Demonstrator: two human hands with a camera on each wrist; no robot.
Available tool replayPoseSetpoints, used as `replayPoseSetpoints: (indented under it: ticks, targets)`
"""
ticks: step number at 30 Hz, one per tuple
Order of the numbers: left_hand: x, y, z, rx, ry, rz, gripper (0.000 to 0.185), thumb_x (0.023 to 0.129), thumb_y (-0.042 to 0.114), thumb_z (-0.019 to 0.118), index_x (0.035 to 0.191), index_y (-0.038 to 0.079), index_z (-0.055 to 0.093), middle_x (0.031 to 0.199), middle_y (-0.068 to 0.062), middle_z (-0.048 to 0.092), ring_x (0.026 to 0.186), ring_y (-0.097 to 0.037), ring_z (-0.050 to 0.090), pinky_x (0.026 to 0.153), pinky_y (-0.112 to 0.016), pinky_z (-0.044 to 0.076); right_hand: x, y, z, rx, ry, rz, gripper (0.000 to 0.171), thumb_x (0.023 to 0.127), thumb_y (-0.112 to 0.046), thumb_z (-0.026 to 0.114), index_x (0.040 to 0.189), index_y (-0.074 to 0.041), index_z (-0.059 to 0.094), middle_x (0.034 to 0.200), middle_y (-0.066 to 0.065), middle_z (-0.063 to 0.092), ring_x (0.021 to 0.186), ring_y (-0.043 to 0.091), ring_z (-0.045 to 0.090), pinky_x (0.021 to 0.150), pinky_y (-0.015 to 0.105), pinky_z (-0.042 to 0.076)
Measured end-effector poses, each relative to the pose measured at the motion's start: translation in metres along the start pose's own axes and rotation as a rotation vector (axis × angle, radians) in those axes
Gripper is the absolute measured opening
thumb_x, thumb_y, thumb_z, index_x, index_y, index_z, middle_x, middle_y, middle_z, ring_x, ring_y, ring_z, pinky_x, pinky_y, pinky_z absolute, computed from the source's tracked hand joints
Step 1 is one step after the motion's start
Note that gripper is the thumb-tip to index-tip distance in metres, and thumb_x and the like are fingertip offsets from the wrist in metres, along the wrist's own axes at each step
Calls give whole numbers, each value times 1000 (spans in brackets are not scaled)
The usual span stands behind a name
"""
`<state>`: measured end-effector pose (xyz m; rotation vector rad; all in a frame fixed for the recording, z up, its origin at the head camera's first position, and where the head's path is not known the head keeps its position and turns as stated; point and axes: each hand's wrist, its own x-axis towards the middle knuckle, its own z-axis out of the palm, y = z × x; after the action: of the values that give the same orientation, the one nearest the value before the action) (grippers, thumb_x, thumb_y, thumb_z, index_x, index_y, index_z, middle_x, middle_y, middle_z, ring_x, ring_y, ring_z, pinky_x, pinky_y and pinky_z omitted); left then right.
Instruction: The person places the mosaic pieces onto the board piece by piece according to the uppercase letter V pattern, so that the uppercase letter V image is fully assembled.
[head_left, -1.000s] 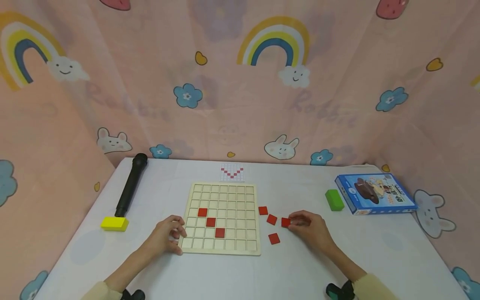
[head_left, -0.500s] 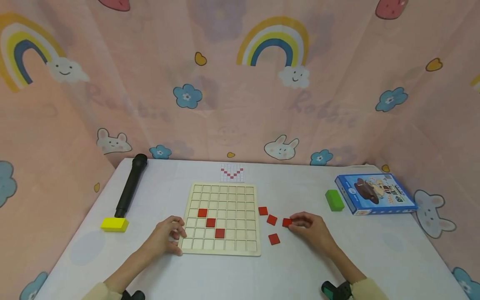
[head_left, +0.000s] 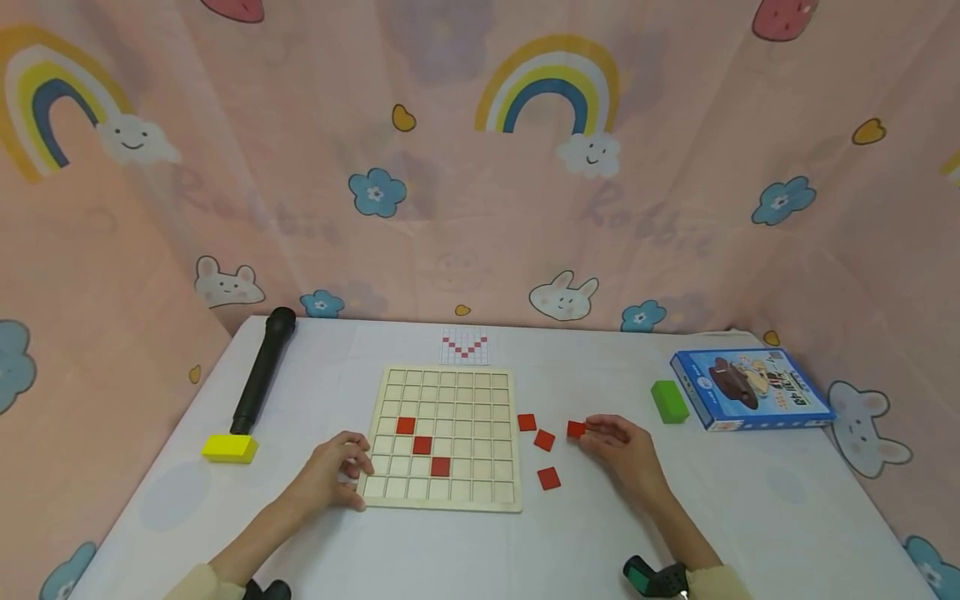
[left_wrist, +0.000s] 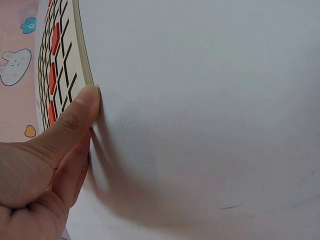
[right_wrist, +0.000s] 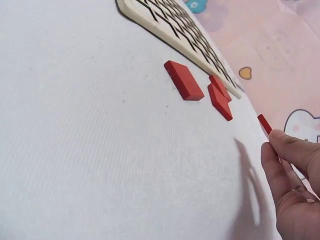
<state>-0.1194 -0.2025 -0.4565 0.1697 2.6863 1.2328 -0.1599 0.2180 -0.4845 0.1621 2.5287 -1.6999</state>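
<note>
Fingertips of the right hand point(head_left: 626, 447) pinch a red square tile point(head_left: 576, 429), lifted; left hand point(head_left: 332, 472) grips the wooden grid board point(head_left: 442, 498) at its near-left corner.

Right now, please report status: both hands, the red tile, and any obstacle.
Right hand pinches one red tile, lifted. Left hand holds wooden grid board edge. Three loose red tiles lie between tile and board.

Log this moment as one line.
left hand: holds board edge | right hand: pinches red tile, lifted | board: three tiles placed
</note>
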Motion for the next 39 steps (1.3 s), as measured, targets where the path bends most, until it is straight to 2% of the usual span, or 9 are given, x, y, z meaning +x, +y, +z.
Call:
replayPoseSetpoints:
  ticks: [11,16,31,39]
  targets:
    - [0,0,1,-2,5,-10,41,48,-11,87,80,2,64,114,-12,55,79,-17,50,64,-24,51,5,-16,12,73,4,-13,37,91,-8,65,126,-1,56,125,19,59,112,26,61,84,21,50]
    - [0,-1,0,-18,2,-8,41,49,-12,86,81,2,64,114,-13,54,79,-18,50,63,-24,51,8,-24,21,68,2,-44,37,90,-10,66,125,0,57,125,19,60,111,27,61,84,21,50]
    - [2,-2,4,7,24,-30,41,47,-15,85,77,3,64,111,-9,54,78,-16,50,59,-22,49,22,-43,57,133,-34,-45,36,89,-13,68,122,-4,59,121,15,63,106,25,64,84,27,52]
    - [1,-1,2,16,22,1,40,47,-14,86,77,3,64,111,-10,55,77,-16,50,61,-22,49,25,-55,78,172,-51,-96,34,87,-13,70,118,-2,62,117,14,65,106,26,64,82,28,53]
